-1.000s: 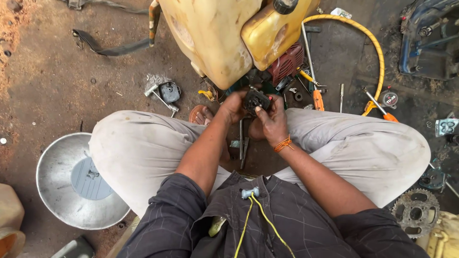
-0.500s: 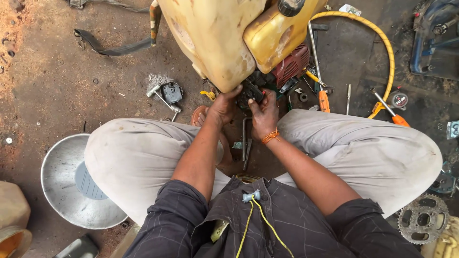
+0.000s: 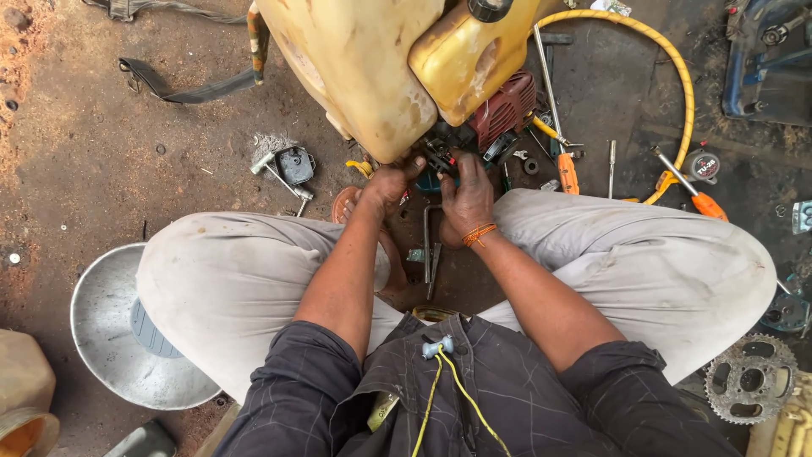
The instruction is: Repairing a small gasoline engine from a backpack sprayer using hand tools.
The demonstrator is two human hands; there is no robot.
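1. Since the earlier frame both hands have crept forward and apart along the small black engine part [image 3: 441,155] under the yellow tank [image 3: 355,59]; before, they were bunched close over it.
2. Left hand [image 3: 385,182] sits at the tank's lower edge, fingers curled against the black part — whether they actually pinch it I cannot tell, since the tank's shadow hides the tips.
3. Right hand [image 3: 467,196], just right of the left, lies palm down with fingers spread onto the same part, pressing rather than clamped; an orange thread circles its wrist.
4. My guess is the legs are folded around the work so the tank and its red engine cover [image 3: 506,108] stay within easy reach.
5. Tools lie fanned out right of the tank, likely for quick grabbing: an orange-handled screwdriver [image 3: 567,169], a second one [image 3: 695,196] and a yellow hose [image 3: 677,76] looping round them.
6. Well left of the tank, a metal bowl [image 3: 106,338] sits half under the knee — it holds one flat grey piece, nothing else visible.
7. A sprocket [image 3: 751,378] rests far below-right of the tank.
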